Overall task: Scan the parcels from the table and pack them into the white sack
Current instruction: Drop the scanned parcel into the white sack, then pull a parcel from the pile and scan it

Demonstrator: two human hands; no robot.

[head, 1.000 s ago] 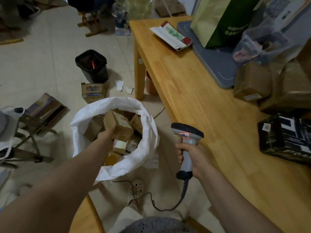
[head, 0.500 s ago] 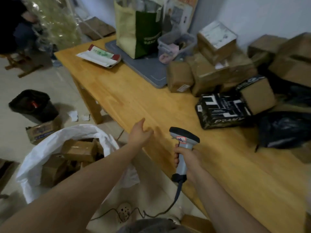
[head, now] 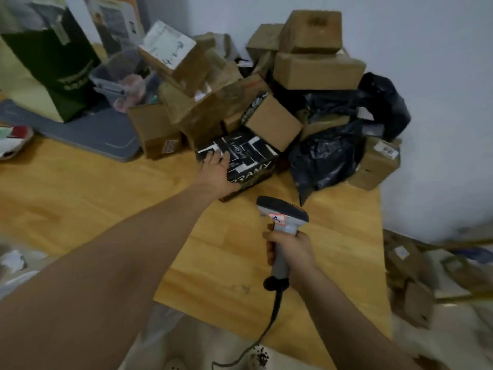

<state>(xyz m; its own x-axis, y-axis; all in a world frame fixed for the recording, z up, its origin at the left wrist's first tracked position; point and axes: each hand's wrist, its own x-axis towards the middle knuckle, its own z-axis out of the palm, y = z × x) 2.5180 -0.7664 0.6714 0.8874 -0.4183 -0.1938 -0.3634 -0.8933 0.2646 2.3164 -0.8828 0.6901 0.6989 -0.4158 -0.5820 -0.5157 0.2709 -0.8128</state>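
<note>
Right now the left hand lies on the near left corner of the black-and-white box, fingers spread flat across its top, not curled round it. The box sits on the table at the front of the parcel heap, with a brown box leaning over its far edge and a black bag just beside it. The right hand is wrapped round the handle of the scanner, near the box. Dragging the box out quickly would likely topple the brown one (perhaps more of the heap). A one-handed lift by the corner could slip. The sack is not clearly in view.
</note>
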